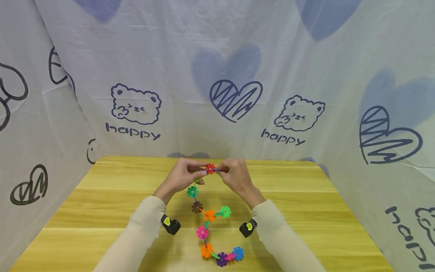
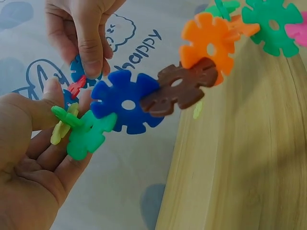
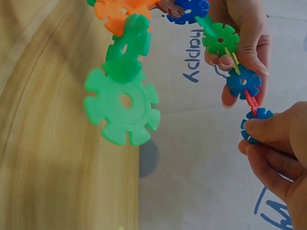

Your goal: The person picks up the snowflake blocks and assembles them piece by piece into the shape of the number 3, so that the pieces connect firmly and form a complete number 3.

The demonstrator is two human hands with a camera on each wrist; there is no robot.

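Observation:
A chain of slotted plastic snowflake discs runs down the middle of the head view. At its top, a red disc [image 1: 210,169] sits between two blue discs. My left hand [image 1: 181,175] pinches one blue disc [image 3: 243,81] between thumb and fingers. On the red disc's other side, my right hand [image 1: 238,175] pinches the second blue disc [image 3: 256,125], partly covered by the thumb. Below hang yellow, green, blue and brown [image 1: 197,207] discs, then an orange disc [image 1: 210,215]. From that one a green disc [image 1: 225,211] branches right. The lower part curves through pink, orange and purple to a blue disc [image 1: 238,253].
Beneath the hands is a wooden table [image 1: 289,219]. A pale printed cloth [image 1: 183,75] hangs behind the table and along its sides. Small black wrist cameras [image 1: 171,226] are strapped on both wrists, either side of the chain.

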